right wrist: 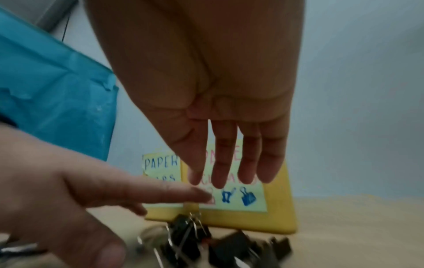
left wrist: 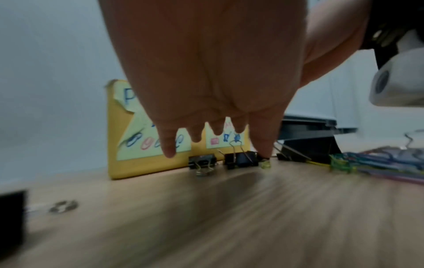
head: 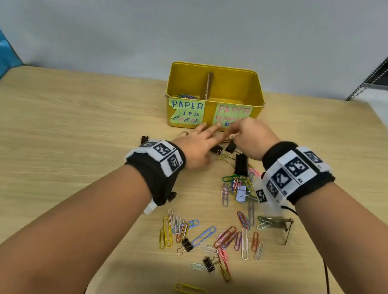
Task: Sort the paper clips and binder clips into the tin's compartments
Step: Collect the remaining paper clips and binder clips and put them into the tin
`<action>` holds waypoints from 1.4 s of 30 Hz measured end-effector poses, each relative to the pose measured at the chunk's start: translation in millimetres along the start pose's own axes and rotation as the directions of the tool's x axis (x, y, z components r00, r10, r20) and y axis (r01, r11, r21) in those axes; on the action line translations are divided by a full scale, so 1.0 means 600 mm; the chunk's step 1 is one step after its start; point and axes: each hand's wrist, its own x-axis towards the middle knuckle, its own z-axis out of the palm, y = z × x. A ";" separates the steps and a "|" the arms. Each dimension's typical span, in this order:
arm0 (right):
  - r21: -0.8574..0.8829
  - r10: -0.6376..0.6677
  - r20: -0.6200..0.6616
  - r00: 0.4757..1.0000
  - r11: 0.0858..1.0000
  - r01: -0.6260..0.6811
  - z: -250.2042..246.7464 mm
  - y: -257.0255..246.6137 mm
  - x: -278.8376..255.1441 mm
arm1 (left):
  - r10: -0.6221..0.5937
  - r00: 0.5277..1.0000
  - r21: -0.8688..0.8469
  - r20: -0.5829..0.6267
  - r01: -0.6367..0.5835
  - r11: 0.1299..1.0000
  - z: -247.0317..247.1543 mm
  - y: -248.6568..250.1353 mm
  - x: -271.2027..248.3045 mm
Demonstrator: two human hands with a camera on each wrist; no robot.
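Desk: wooden table (head: 47,144) against a pale wall.
Nearest: coloured paper clips (head: 217,239) scattered, small black binder clips (head: 240,165) among them.
Left hand (head: 194,146): fingers straight, holding nothing, low over the binder clips.
Right hand (head: 253,135): fingers extended and relaxed, holding nothing, just beside the left.
Farthest: yellow tin (head: 218,117), divider in the middle, some paper clips in its left compartment.

Each bare forearm carries a black wristband (head: 159,170) at 9 o'clock and (head: 301,173) at 3 o'clock (white squares with black coded markers).
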 end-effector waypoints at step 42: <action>-0.257 -0.286 -0.065 0.956 0.930 0.261 0.073 -0.008 0.020 | -0.262 0.960 0.207 0.104 0.236 0.949 0.019 -0.039 -0.121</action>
